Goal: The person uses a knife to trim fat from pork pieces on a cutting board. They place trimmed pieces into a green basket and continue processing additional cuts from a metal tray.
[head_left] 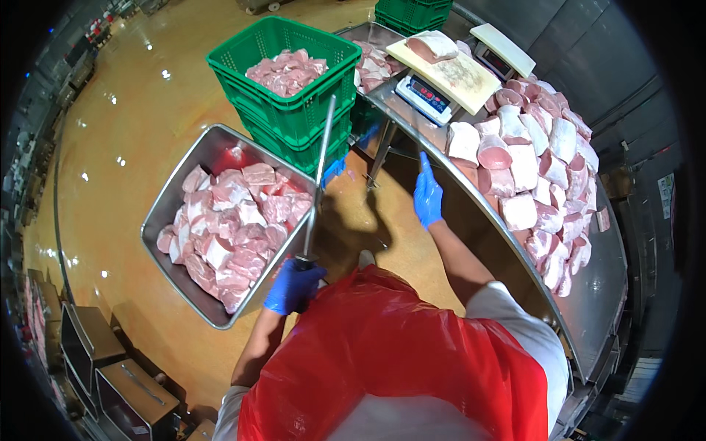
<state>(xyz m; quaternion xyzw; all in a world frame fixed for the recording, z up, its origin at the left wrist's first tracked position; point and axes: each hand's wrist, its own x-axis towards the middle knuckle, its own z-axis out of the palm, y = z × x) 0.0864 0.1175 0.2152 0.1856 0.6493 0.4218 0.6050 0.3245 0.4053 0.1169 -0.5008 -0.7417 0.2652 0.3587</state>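
My blue-gloved left hand (293,289) is closed on the dark grip of a long metal rod (321,165), which rises along the right side of a steel bin (156,242) heaped with raw meat pieces (224,242). My blue-gloved right hand (428,192) has its fingers stretched out and empty, just beside the front edge of a steel table (603,316). On that table lie stacked pink meat cuts with white fat (523,167) and a digital scale (419,99) under a cream board (441,70), which carries one cut (430,45).
Stacked green crates (289,125) with meat stand beyond the bin, more crates (412,13) behind. Another meat tray (368,37) and second scale (500,55) are at the back. Open steel containers (132,393) sit at the lower left, a steel wall (625,73) at the right.
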